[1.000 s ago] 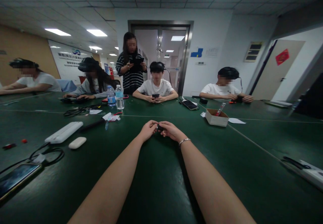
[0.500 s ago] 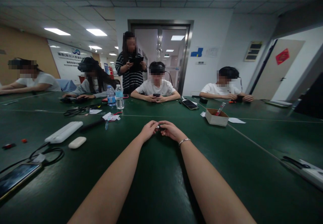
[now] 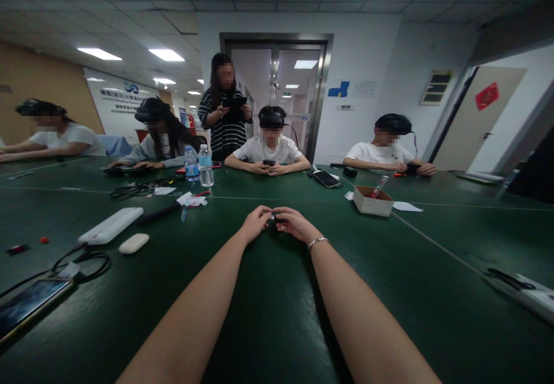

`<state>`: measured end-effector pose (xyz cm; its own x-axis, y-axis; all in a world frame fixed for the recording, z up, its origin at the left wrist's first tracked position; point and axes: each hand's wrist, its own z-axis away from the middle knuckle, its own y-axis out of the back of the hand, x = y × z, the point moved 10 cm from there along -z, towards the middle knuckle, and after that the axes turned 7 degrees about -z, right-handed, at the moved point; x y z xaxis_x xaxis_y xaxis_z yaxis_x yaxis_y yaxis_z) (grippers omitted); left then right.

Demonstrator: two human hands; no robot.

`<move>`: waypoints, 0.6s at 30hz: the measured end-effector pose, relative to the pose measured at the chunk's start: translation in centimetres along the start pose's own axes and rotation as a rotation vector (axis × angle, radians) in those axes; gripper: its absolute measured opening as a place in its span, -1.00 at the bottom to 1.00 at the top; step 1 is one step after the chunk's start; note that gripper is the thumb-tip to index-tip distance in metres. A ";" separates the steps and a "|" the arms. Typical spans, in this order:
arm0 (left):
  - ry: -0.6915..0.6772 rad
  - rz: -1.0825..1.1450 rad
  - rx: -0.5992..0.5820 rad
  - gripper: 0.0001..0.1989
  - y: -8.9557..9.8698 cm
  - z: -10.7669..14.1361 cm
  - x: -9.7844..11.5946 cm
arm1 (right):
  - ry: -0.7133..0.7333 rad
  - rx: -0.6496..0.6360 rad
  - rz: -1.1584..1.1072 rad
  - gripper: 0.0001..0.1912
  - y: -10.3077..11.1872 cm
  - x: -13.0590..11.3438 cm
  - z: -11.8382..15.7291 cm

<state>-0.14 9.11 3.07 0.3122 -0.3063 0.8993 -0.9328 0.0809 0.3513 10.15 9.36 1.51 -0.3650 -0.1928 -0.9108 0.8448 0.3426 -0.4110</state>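
Both my arms reach out over the dark green table [image 3: 277, 314], and the fingertips of my two hands meet in the middle. Between them is a small dark object with a shiny silvery part [image 3: 273, 217], mostly covered by my fingers and too small to name. My left hand [image 3: 256, 224] pinches it from the left, fingers closed. From the right, my right hand [image 3: 295, 223] closes its fingers round the darker end. A silver bracelet [image 3: 318, 243] circles my right wrist.
Left of my arms lie a white power strip [image 3: 111, 226], a white oval case [image 3: 134, 243], black cables and a phone [image 3: 32, 306]. Ahead stand two water bottles [image 3: 205, 166] and, to the right, an open box [image 3: 373, 201]. Several people sit across the table; one stands behind.
The whole view has shifted very slightly. My hands stay together on the small object, with no clear change in grip.
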 end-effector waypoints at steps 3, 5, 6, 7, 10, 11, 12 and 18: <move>0.003 0.004 -0.008 -0.78 -0.1 -0.1 -0.1 | -0.002 -0.004 0.003 -0.76 0.0 0.0 0.0; 0.006 0.010 -0.019 -0.77 -0.2 -0.1 -0.1 | -0.004 -0.009 0.006 -0.77 0.0 0.1 0.0; 0.010 0.014 -0.025 -0.76 -0.3 -0.1 -0.2 | -0.003 -0.013 0.006 -0.77 0.0 0.1 0.0; 0.014 0.021 -0.029 -0.76 -0.3 -0.2 -0.3 | -0.003 -0.014 0.004 -0.77 0.0 0.1 0.0; 0.020 0.044 -0.037 -0.78 -0.5 -0.2 -0.4 | -0.006 -0.012 0.001 -0.77 0.0 0.1 0.0; 0.019 0.049 -0.041 -0.78 -0.5 -0.2 -0.4 | -0.009 -0.011 0.002 -0.76 0.0 0.1 0.0; 0.017 0.052 -0.046 -0.78 -0.6 -0.2 -0.4 | -0.011 -0.010 0.004 -0.76 0.0 0.1 0.1; -0.008 0.031 -0.056 -0.73 -0.7 -0.2 -0.2 | -0.014 -0.005 0.003 -0.77 -0.1 0.0 0.2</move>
<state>0.50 9.27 2.71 0.2820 -0.3105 0.9078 -0.9301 0.1434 0.3380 10.14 9.17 1.52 -0.3569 -0.2045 -0.9115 0.8440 0.3476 -0.4085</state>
